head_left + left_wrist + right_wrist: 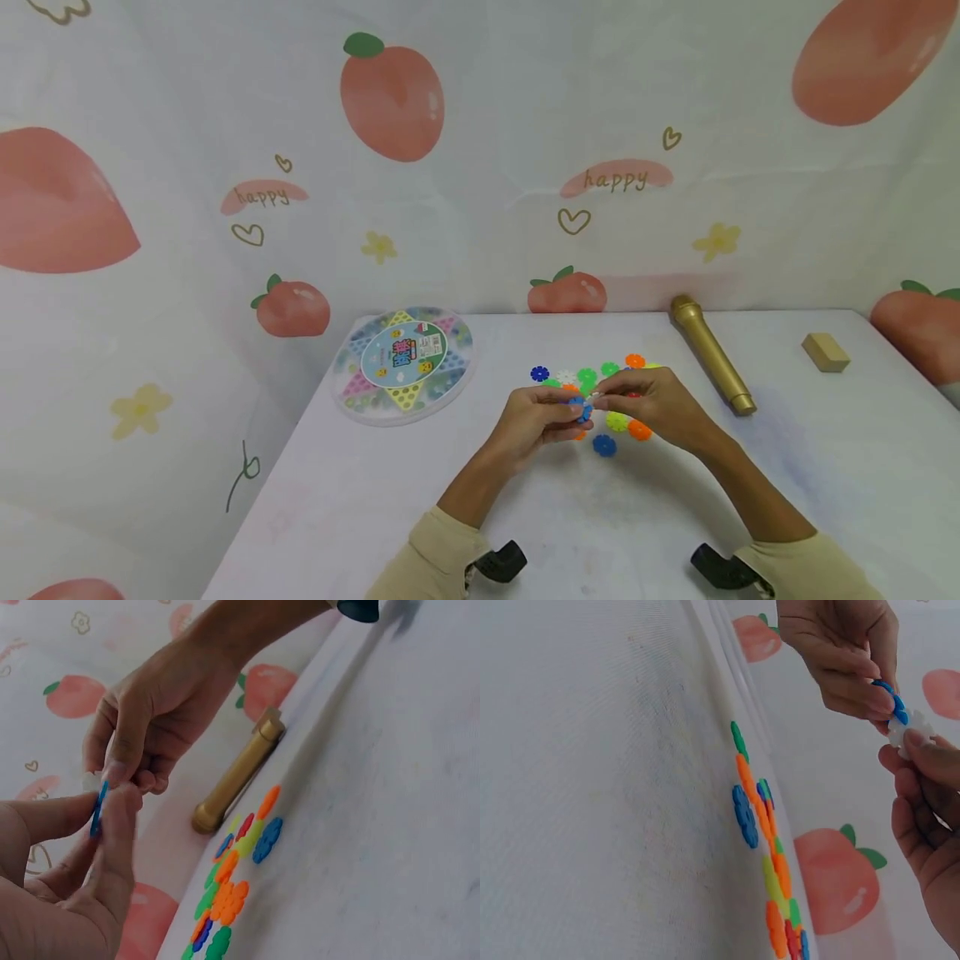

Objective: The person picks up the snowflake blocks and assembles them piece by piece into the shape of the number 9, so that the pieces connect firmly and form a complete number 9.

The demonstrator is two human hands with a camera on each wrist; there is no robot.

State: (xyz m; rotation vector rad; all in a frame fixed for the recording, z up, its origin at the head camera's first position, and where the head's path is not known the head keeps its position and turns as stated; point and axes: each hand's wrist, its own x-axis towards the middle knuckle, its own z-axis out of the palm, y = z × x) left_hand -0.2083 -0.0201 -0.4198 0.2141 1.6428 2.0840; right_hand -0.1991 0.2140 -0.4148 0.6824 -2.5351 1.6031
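Above the table, my left hand [531, 421] pinches a blue flower-shaped plastic disc [894, 703] between thumb and fingers. My right hand [660, 408] pinches a white disc [910, 733] of the same notched kind. In the right wrist view the two discs meet edge to edge, set at an angle to each other. From the left wrist view the blue disc [98, 808] shows nearly edge-on, while the white one is mostly covered by fingers. Below the hands lie several loose discs, among them a blue one [604, 446] nearest me and an orange one [640, 430].
At the back left of the white table [337, 517] lies a round board-game box [405, 367] with a star pattern. A gold microphone [712, 354] lies right of the discs, and a small wooden block [826, 352] sits farther right. A peach-printed cloth [480, 217] hangs behind.
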